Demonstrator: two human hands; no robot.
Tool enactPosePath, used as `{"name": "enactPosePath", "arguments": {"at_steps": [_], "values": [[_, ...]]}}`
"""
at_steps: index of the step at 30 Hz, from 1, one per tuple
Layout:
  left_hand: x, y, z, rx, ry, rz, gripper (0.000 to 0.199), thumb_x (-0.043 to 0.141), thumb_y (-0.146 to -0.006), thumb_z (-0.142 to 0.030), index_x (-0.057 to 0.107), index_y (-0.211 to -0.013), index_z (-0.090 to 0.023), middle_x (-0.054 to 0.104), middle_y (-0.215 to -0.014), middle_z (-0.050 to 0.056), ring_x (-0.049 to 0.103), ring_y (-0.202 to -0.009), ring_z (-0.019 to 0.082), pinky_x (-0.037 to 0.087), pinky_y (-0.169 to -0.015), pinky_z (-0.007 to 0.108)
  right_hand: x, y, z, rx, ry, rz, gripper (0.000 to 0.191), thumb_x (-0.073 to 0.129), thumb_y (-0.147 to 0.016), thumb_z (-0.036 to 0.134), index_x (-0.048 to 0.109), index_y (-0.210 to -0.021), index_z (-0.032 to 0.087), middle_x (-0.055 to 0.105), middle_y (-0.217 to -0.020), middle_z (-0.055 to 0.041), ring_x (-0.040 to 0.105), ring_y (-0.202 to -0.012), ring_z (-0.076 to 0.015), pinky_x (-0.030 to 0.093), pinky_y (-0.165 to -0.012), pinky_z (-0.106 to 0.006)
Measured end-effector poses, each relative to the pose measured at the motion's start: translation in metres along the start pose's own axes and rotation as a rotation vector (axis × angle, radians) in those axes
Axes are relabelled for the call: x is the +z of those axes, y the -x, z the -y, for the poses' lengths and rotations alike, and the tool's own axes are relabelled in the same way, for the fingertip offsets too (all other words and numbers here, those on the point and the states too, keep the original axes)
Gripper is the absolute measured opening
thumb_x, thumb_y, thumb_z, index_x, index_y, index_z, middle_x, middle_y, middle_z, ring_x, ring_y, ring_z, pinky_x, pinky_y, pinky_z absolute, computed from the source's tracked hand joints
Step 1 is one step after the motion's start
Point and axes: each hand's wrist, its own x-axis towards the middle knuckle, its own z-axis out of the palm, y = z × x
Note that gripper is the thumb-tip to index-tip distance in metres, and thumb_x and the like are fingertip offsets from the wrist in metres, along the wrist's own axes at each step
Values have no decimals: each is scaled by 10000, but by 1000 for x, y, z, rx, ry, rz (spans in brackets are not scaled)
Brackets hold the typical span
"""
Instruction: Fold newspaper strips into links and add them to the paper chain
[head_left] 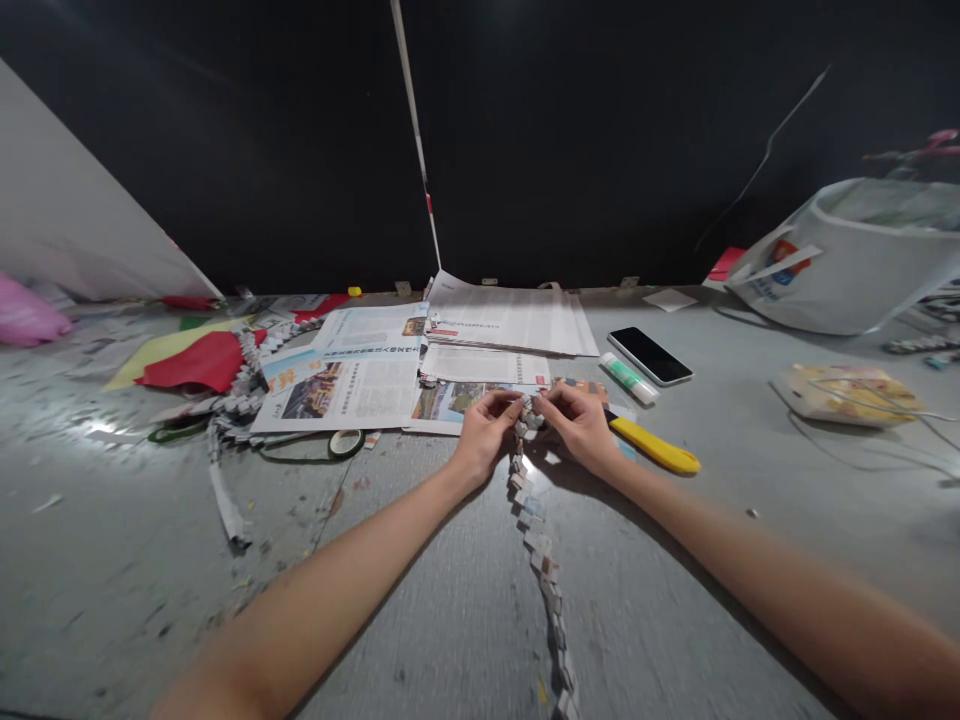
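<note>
A long chain of folded newspaper strips (538, 540) runs in zigzag links down the middle of the grey table toward me. My left hand (487, 432) pinches its far end from the left, thumb and fingers closed. From the right, my right hand (581, 428) grips the same end, fingertips almost meeting the left ones. The exact fold between the fingertips is too small to make out. Just beyond my hands lie printed newspaper sheets (360, 385). A yellow utility knife (656, 445) rests close by my right hand, near a green and white glue stick (630, 378).
A phone (649, 356) lies behind the glue stick. Black tape (346, 443), red paper (199, 362) and more folded paper chain (246, 375) are at the left. At the right are a white bag (840, 270) and a yellowish packet (851, 395) with a cable. A dark panel (570, 140) stands behind.
</note>
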Motion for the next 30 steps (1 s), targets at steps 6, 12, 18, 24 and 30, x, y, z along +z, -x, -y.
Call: {"name": "enactPosePath", "arguments": {"at_steps": [6,12,18,24,30], "values": [[0,-1,1,-10,5,-9,548,1041,-630,-537,786,-949,-172,725,-853,19,622,-746,132,488,-693,266,2,-1,1,-9,-29,-39,370,751,-966,588,732,-888,227,730,-800,-46,650,-717,-201,520,-653,-336],[0,-1,2,10,-10,-3,539,1036,-642,-547,783,-942,-179,727,-849,20,636,-777,143,502,-733,279,2,-1,-1,6,-14,-8,343,752,-964,553,695,-842,238,697,-775,-32,602,-682,-186,480,-609,-327],[0,2,-1,40,-45,6,537,1024,-669,-563,782,-956,-179,724,-854,21,629,-777,139,501,-740,278,3,-2,-2,8,0,-2,336,749,-956,512,647,-803,232,660,-737,-14,564,-663,-167,454,-594,-306],[2,5,-3,115,-131,1,490,985,-733,-568,773,-944,-180,742,-904,43,656,-831,162,514,-799,297,2,-4,-3,34,11,22,329,758,-942,503,630,-802,234,637,-708,0,551,-655,-159,459,-594,-297],[3,8,-7,199,-269,12,451,935,-813,-556,792,-1044,-196,749,-908,47,646,-801,173,513,-775,307,1,-3,-3,40,24,31,315,732,-972,504,649,-821,240,662,-719,-16,576,-657,-174,488,-591,-314]]}}
